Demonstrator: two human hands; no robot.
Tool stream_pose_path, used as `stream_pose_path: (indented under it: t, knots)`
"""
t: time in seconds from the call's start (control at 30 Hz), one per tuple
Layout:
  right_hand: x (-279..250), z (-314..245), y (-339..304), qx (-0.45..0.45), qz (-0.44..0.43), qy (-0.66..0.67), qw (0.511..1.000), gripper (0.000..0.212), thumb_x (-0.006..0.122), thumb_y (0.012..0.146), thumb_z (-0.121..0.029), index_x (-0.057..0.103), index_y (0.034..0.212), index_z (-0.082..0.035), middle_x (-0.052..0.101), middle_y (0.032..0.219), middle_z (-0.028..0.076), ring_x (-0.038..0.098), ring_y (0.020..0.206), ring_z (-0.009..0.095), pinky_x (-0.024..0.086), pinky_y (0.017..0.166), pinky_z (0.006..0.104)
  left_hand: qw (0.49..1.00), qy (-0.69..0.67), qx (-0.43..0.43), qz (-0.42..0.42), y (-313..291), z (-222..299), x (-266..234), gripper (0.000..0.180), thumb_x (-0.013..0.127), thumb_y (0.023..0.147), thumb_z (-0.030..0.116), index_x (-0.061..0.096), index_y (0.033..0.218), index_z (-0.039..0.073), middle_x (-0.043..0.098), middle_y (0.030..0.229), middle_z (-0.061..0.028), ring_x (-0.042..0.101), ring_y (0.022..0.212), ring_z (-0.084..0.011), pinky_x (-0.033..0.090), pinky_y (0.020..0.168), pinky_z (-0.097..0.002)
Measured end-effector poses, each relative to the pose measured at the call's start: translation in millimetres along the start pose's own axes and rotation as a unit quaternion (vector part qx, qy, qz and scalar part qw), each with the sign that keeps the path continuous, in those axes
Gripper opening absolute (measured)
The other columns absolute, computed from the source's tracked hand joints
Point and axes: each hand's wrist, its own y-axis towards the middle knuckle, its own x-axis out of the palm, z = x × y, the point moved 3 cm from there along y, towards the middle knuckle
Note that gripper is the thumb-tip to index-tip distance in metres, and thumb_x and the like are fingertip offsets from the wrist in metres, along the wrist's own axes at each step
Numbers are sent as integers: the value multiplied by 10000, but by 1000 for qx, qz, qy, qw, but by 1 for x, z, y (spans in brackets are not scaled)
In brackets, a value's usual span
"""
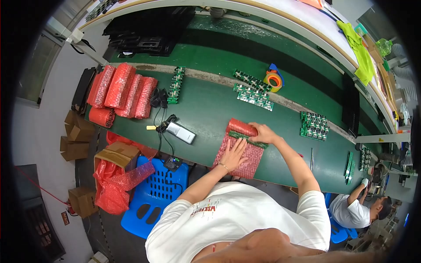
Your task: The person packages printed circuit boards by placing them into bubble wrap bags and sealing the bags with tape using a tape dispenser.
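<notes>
Red bubble wrap sheet (245,155) lies spread on the green workbench (206,105), hanging slightly over its near edge, with the left hand (233,154) pressed flat and open on its middle. Just beyond those fingers a strip of green circuit boards (250,139) lies across the sheet, and the right hand (263,131) curls over the rolled end of the wrap (241,127), fingers closed on the roll where it meets the boards.

The wrap looks light, soft and springy, likely to unroll unless pinned; the boards look stiff, thin and probably fragile at their components, so the edges or the padded roll seem the safest grip.

Far to the left of the left hand lie finished red wrapped bundles (120,90), then black cables (160,105) and a grey handheld scanner (180,132) close to the sheet's left side, the nearest clutter. Beyond the hands sit rows of green boards (253,94) and an orange tape roll (274,80). Right of the right hand is a stack of boards (314,126), with tweezers (312,158) nearer the edge. Another person (355,210) sits well off to the right.
</notes>
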Motion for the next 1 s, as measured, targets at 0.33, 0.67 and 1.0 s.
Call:
stream_pose_path:
  t: [0.33,0.67,1.0]
  knots:
    - [-1,-5,10,-17,314,-155,937,626,689,697,-214,483,1268,-60,591,1102,108,585,943,304,471,817,374,999,27,-38,-3,47,-24,20,688,462,901,450,317,1447,59,205,1552,-123,164,1435,-282,107,1126,-565]
    - [82,-55,-25,6,514,-276,812,387,648,733,-197,614,1114,-143,590,1144,60,546,941,242,419,809,342,918,-373,-122,56,33,-27,-71,574,499,914,376,414,1403,87,359,1478,-116,273,1392,-305,172,1125,-544]
    - [-38,23,31,-67,480,-75,871,269,626,792,-196,646,1049,-119,680,974,31,584,903,245,441,832,345,994,-100,-51,7,37,-29,-59,611,509,914,359,357,1431,71,311,1508,-95,236,1411,-286,168,1134,-532]
